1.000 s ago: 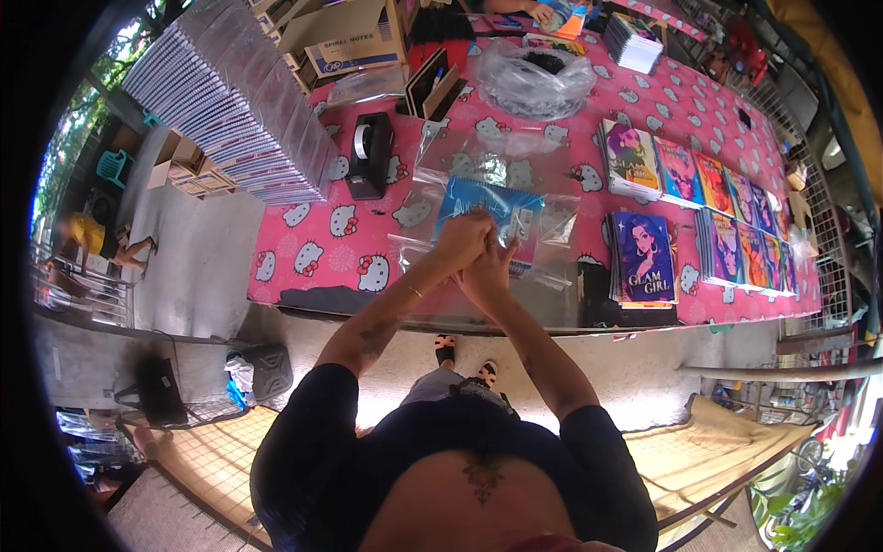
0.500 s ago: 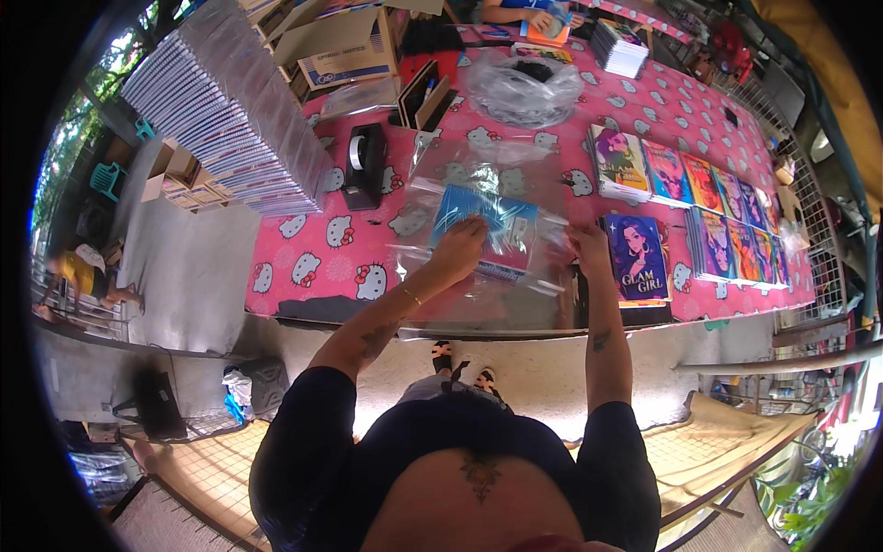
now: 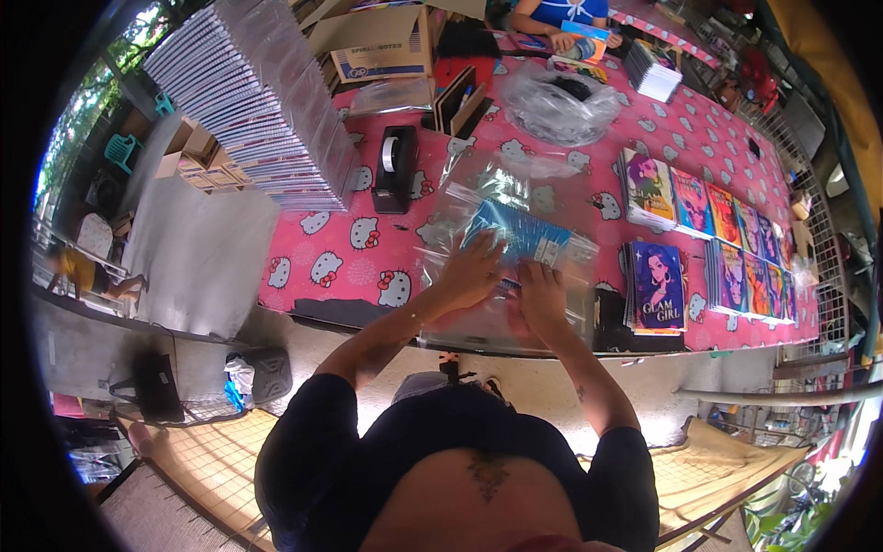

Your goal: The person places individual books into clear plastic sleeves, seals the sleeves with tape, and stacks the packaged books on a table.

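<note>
— Where's the notebook?
— On the pink tablecloth point(image 3: 292, 241) right in front of me, under clear plastic point(image 3: 578, 293). Its blue cover point(image 3: 520, 224) shows beyond my fingers.

— What's that plastic like?
— Thin, glossy and wrinkled, with bright streaks of light and loose edges reaching past the cover on both sides. The notebook itself is flat and rectangular, with a pale patch point(image 3: 550, 248) toward its right end.

— Which way does it point?
— Its long axis runs left to right, the right end slanting a little toward me. My fingers hide much of the near edge.

— And your hands?
— Apart, just beside each other. My left hand point(image 3: 472, 269) lies palm down, fingers stretched out over the cover's left part. My right hand point(image 3: 541, 296) is at the near right part, back upward; I can't say whether its fingertips pinch the plastic or only press it.

— What's around?
— A black tape dispenser point(image 3: 395, 172) beyond to the left, and a tall stack of spiral notebooks point(image 3: 262, 124), their coiled edges making a ribbed wall.
</note>
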The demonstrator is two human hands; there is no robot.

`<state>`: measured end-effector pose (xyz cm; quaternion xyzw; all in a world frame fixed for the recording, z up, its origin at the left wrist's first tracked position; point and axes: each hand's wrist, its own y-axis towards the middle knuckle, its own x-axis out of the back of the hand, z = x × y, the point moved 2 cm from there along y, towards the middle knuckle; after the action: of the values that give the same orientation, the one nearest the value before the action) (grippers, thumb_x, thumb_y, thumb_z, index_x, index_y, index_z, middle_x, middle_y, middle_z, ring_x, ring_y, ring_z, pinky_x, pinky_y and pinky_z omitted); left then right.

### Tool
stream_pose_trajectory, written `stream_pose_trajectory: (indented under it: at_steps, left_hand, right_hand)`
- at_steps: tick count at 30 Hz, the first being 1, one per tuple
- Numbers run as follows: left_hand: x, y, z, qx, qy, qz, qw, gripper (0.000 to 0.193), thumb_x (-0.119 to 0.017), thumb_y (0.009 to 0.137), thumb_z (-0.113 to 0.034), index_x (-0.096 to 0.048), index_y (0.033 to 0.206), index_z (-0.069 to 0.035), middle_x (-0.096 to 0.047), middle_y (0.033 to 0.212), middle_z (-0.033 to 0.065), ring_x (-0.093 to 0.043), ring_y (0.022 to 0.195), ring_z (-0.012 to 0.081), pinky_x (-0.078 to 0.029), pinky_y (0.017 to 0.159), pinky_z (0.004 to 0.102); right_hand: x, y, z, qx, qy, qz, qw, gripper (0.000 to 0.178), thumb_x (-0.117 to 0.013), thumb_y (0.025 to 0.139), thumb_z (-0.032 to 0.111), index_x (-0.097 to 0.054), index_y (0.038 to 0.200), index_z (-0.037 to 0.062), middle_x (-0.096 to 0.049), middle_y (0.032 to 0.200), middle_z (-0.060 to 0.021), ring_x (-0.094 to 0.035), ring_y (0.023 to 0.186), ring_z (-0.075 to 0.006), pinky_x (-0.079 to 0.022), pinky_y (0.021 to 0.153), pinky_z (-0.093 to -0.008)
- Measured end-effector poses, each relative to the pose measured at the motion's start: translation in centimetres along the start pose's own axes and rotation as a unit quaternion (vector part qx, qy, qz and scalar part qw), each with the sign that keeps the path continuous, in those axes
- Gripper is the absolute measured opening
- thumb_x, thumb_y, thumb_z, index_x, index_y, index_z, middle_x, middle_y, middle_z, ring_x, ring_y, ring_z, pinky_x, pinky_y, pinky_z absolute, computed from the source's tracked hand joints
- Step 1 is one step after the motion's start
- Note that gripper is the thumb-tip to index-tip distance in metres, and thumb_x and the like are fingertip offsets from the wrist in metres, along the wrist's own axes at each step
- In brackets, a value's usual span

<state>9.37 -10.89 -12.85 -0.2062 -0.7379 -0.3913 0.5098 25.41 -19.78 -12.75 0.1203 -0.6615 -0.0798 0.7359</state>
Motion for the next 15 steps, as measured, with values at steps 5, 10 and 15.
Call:
stream_pose_trajectory:
  at_steps: [5,10,15]
  left_hand:
    - [2.1,-4.2,14.3,0.205,0.003,-0.165,0.965,0.04,-0.062,0.089,-0.017,-0.059,0.125,0.0,-0.047,0.138,0.0216,-0.054,0.117,0.0346,-0.049,0.09,0.0418]
    - [6.7,-0.4,22.0,0.491,-0.41,-0.099,0.762,0.022,-0.071,0.084,-0.016,-0.07,0.096,0.001,-0.062,0.077,0.0055,-0.057,0.067,0.0156,-0.047,0.065,0.029]
    - [2.8,-1.7,23.5,0.389,-0.582,-0.236,0.675,0.012,-0.07,0.082,-0.012,-0.072,0.087,-0.001,-0.066,0.074,0.0006,-0.055,0.06,0.0071,-0.036,0.047,0.0203]
  right_hand:
    - [1.3,0.2,0.3,0.012,0.013,-0.011,1.0,0.061,-0.078,0.068,0.03,-0.058,0.119,0.003,-0.057,0.115,-0.0073,-0.057,0.106,-0.0245,-0.044,0.09,-0.0382]
    - [1.5,0.0,0.2,0.019,0.008,-0.018,1.0,0.06,-0.078,0.068,0.026,-0.058,0.119,0.0026,-0.057,0.116,-0.0078,-0.058,0.103,-0.0263,-0.044,0.089,-0.0393]
    - [1.3,0.1,0.1,0.026,0.024,-0.016,0.999,0.061,-0.077,0.071,0.028,-0.057,0.123,0.0023,-0.057,0.114,-0.0098,-0.057,0.101,-0.0292,-0.044,0.088,-0.042]
